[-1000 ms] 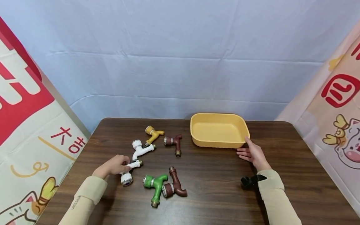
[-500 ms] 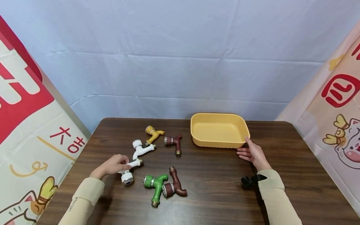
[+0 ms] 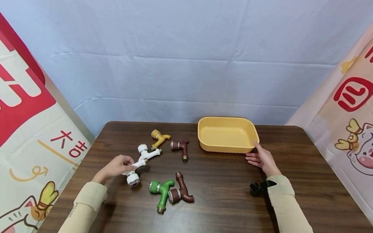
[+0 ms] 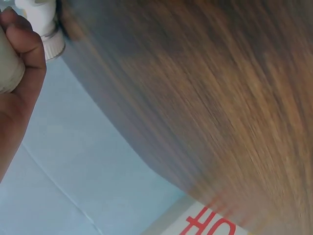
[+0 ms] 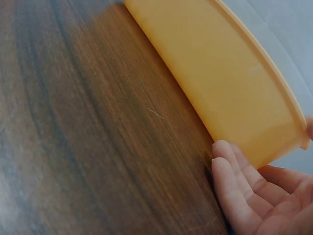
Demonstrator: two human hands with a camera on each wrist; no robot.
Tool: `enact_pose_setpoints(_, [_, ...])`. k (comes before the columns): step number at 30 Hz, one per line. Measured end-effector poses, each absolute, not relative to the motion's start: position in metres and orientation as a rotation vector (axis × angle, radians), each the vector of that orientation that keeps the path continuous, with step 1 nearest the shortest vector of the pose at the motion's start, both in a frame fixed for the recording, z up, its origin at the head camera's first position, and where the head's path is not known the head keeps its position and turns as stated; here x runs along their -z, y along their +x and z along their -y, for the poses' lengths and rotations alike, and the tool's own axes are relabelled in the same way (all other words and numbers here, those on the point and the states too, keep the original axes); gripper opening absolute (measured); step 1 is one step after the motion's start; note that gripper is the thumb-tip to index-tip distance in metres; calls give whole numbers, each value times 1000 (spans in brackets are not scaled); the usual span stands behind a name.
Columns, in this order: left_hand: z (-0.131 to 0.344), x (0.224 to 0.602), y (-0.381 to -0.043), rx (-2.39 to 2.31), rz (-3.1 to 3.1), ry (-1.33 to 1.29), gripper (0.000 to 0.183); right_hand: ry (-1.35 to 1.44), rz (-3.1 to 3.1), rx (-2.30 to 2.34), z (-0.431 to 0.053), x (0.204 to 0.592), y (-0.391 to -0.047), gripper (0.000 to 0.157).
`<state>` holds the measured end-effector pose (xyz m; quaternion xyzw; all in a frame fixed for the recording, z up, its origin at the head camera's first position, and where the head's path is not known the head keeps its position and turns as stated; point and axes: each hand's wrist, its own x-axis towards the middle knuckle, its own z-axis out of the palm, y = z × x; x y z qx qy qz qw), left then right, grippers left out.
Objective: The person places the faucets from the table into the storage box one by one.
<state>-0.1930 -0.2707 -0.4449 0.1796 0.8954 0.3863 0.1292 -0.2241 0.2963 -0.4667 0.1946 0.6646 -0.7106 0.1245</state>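
Note:
My left hand (image 3: 118, 166) grips a white faucet (image 3: 133, 179) by its body, with the round knob hanging below the fingers and the brass-ended pipe pointing right. In the left wrist view, that hand (image 4: 24, 54) is cut off by the frame's edge. A second white faucet (image 3: 142, 149) lies just behind, partly overlapped by the held one. At the table's back right, my right hand (image 3: 263, 160) touches the near right corner of a yellow plastic basin (image 3: 224, 149). Its thumb is at the rim; the other fingers lie extended against the outer wall (image 5: 220, 78).
A yellow faucet (image 3: 160, 139) and a dark red faucet (image 3: 183, 149) lie left of the basin. Nearer are a green faucet (image 3: 163, 192) and another dark red faucet (image 3: 182, 189), side by side. Behind the brown table (image 3: 221, 200) hangs a pale cloth (image 3: 180, 81).
My left hand has risen slightly with the white faucet, whose pipe now overlaps the other white one. The right hand and the basin have stayed in place.

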Motion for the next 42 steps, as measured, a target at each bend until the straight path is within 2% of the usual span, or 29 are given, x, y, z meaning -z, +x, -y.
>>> enact_pose_setpoints(20, [264, 439, -198, -1469, -2732, 149, 20, 558, -1931, 2090, -296, 463, -227, 82])
enact_pose_setpoints(42, [235, 415, -204, -1592, -2766, 80, 20, 547, -1936, 2097, -297, 467, -221, 80])
